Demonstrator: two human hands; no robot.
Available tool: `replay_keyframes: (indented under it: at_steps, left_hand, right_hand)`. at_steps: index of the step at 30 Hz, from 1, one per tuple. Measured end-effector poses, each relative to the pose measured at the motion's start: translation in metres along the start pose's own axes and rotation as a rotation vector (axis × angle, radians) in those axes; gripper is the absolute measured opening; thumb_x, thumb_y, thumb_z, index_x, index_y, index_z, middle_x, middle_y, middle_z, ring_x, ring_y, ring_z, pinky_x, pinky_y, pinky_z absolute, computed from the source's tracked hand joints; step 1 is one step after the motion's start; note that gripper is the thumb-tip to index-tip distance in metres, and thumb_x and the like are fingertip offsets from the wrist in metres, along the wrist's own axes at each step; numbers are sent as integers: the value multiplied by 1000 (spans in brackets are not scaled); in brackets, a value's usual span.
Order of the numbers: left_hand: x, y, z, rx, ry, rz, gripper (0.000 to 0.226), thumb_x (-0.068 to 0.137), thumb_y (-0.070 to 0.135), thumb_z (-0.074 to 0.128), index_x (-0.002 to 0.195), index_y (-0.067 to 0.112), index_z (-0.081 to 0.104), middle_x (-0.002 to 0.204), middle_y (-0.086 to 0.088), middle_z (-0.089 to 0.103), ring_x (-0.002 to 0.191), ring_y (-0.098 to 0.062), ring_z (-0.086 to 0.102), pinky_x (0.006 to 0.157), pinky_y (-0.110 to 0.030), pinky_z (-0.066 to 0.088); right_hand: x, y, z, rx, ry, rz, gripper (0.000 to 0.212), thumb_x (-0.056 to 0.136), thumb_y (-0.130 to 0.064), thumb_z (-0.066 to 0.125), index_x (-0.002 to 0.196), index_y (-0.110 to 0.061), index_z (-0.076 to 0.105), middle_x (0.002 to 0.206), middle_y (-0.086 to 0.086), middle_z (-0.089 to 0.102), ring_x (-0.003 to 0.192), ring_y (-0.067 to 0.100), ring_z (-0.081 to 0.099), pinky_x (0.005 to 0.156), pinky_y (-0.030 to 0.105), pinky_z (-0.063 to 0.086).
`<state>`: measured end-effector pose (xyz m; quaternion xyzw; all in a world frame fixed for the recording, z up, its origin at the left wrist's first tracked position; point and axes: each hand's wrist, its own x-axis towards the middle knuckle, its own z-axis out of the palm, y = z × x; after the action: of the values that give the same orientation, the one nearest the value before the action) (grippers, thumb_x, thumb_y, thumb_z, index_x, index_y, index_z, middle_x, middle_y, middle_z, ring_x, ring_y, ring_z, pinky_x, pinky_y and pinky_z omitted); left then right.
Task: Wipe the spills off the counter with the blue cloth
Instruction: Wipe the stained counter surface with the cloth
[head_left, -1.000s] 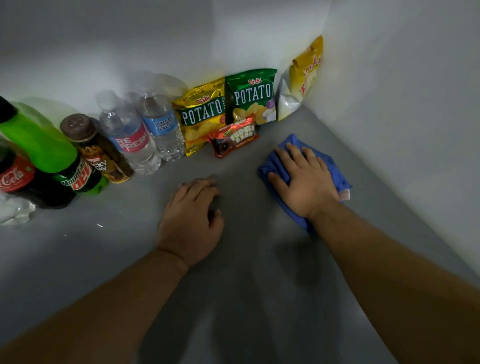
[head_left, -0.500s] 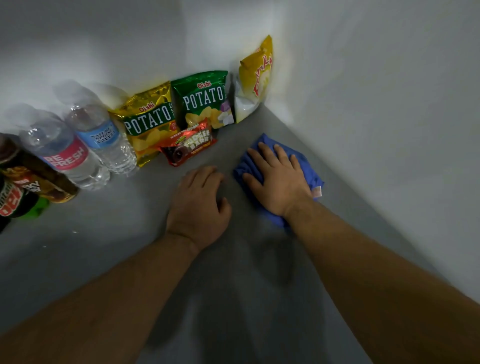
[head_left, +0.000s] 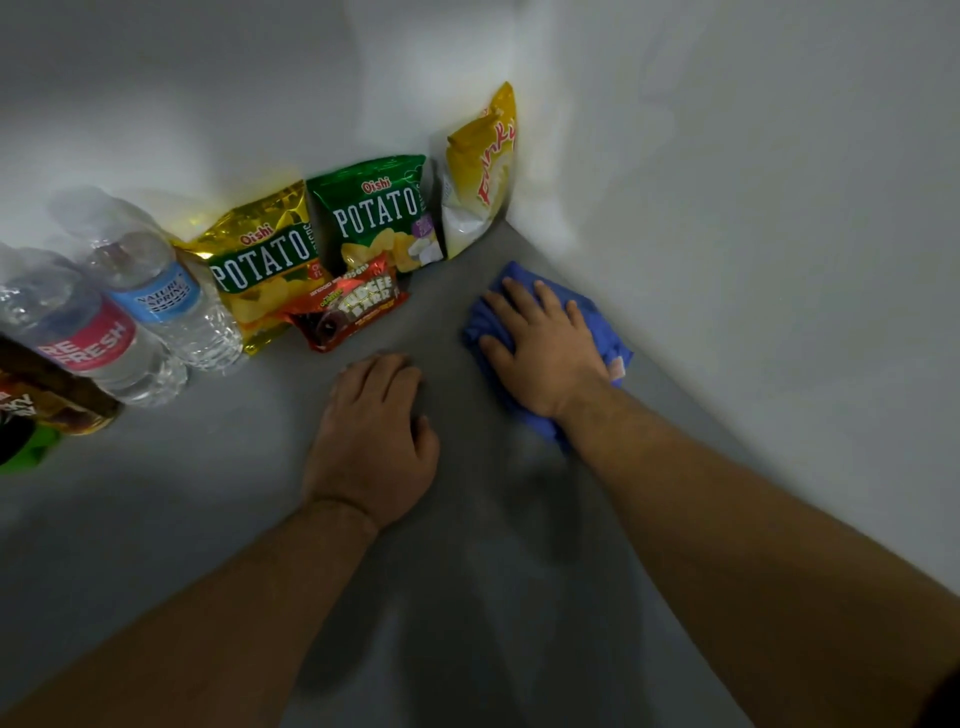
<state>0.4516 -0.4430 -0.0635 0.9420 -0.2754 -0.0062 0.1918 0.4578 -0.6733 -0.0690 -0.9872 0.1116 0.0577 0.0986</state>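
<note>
Your right hand (head_left: 545, 348) lies palm-down on the blue cloth (head_left: 602, 327), fingers spread and flat, pressing it onto the grey tabletop (head_left: 208, 493). The cloth is bunched under the palm, showing beyond the fingertips, at the thumb side and near the wrist; a small pale tag shows at its right edge. It sits near the back right corner, just beside the right wall (head_left: 753, 234) but apart from it. Your left hand (head_left: 371, 436) rests knuckles-up on the bare tabletop, fingers curled under in a loose fist, holding nothing, well apart from the cloth. Along the back wall, left to right: a dark-labelled bottle (head_left: 52, 395) cut by the frame edge, a green bottle (head_left: 26, 452) below it, mostly out of view; a clear water bottle with a pink label (head_left: 93, 338); a clear water bottle with a blue label (head_left: 161, 296); a gold potato-chip bag (head_left: 260, 260); a green potato-chip bag (head_left: 379, 213); a yellow snack bag (head_left: 483, 166) leaning in the corner. A red fudge-bar packet (head_left: 348, 306) lies flat in front of the two potato-chip bags, touching them. Both forearms cast shadows on the tabletop toward you. Spills: cannot tell; the lit surface is dim and no distinct wet marks resolve.
</note>
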Motion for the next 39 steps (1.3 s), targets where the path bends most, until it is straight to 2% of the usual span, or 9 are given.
replay_keyframes:
  at_steps: [6, 11, 13, 19, 23, 26, 28, 31, 39]
  left_hand:
    - [1, 0, 1, 9, -7, 2, 48, 92, 22, 58, 136, 4, 56, 148, -16, 52, 142, -36, 42, 120, -55, 34]
    - [1, 0, 2, 9, -5, -11, 50, 91, 22, 59, 138, 4, 56, 147, -17, 52, 141, -36, 44, 118, -55, 36]
    - [1, -1, 3, 5, -10, -17, 51, 92, 23, 58, 139, 5, 55, 149, -16, 51, 143, -35, 41, 119, -54, 35]
    - [0, -2, 2, -5, -11, -11, 49, 93, 24, 58, 138, 6, 56, 149, -13, 51, 143, -33, 40, 121, -54, 33]
    - [1, -4, 2, 1, -19, 0, 49, 92, 22, 59, 138, 5, 56, 149, -15, 51, 142, -34, 41, 120, -54, 33]
    - [1, -2, 0, -4, -12, -8, 48, 92, 22, 60, 137, 5, 56, 149, -15, 51, 142, -34, 42, 119, -53, 34]
    - [0, -2, -1, -12, -1, -6, 47, 92, 22, 60, 136, 5, 56, 148, -15, 51, 141, -34, 43, 118, -53, 36]
    - [0, -2, -1, -11, -2, 0, 47, 93, 24, 60, 136, 6, 56, 148, -14, 51, 140, -33, 43, 119, -52, 36]
    - [-8, 6, -2, 84, 54, 13, 46, 93, 32, 46, 127, 6, 61, 137, -16, 60, 127, -39, 52, 115, -54, 38]
  right_hand:
    - [-44, -22, 23, 7, 103, 183, 71, 102, -60, 13, 165, -30, 11, 175, -1, 2, 160, 29, -3, 128, 53, -1]
    - [-20, -31, 14, -10, 8, -138, 68, 101, -60, 18, 165, -36, 14, 174, -6, 7, 160, 28, 0, 128, 53, 2]
    - [8, -23, 7, -59, 1, -189, 64, 105, -57, 23, 165, -37, 14, 174, -8, 8, 160, 26, 5, 127, 52, 5]
    - [11, -26, 13, 5, 110, 196, 66, 103, -57, 20, 164, -34, 17, 174, -3, 10, 160, 28, 4, 128, 55, 3]
    - [-10, -32, 14, 1, 56, 26, 68, 100, -62, 18, 164, -37, 16, 174, -5, 9, 160, 28, 2, 128, 54, 1]
    - [5, -15, 3, -44, 33, -66, 67, 102, -65, 23, 163, -39, 19, 173, -9, 13, 158, 26, 10, 127, 52, 11]
    - [8, -5, 1, -36, 38, -3, 69, 100, -69, 23, 163, -40, 20, 173, -9, 14, 158, 25, 11, 126, 54, 14]
    - [-7, 6, 6, 6, 69, 91, 72, 99, -71, 21, 163, -39, 19, 174, -7, 11, 160, 26, 6, 128, 54, 6]
    - [-91, 53, 11, -6, 62, 120, 68, 103, -65, 19, 165, -35, 13, 175, -4, 8, 160, 27, 5, 129, 51, 5]
